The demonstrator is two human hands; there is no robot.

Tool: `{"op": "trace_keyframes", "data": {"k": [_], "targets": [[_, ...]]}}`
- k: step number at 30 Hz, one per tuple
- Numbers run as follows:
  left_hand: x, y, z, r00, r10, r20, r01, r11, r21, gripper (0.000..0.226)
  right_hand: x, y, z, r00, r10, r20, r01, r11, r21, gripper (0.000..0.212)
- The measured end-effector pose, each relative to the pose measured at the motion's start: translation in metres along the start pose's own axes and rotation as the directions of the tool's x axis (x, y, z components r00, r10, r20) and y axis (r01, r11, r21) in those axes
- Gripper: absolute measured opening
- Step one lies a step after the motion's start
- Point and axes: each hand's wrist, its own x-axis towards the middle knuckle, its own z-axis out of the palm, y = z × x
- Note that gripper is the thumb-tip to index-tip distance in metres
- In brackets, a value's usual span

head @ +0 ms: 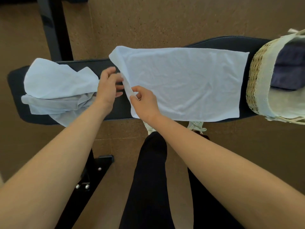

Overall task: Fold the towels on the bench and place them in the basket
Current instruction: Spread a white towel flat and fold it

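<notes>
White towel (184, 83) lies spread flat across the bench (118, 111), its right edge just beside the basket (257, 76). Right hand (145, 103) pinches the towel's rolled-up left edge btwn thumb & forefinger. Left hand (107, 86) hovers at that same edge, fingers loose & half-curled; can't tell if it actually touches the cloth. Crumpled towels (56, 83) wait in a heap at the bench's left end, and dark folded towels (288, 66) sit in the basket. Cloth looks light, limp & thin, so I'd say it'll sag unless taken by both left corners.
</notes>
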Motion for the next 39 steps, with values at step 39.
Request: {"op": "trace_keyframes", "data": {"k": [39], "targets": [[-0.06, 0.083, 0.379, 0.816, 0.313, 0.486, -0.445, 0.876, 0.183, 0.053, -0.098, 0.24, -0.261, 0.798, 0.433, -0.42, -0.286, 0.884, 0.369, 0.013]]}}
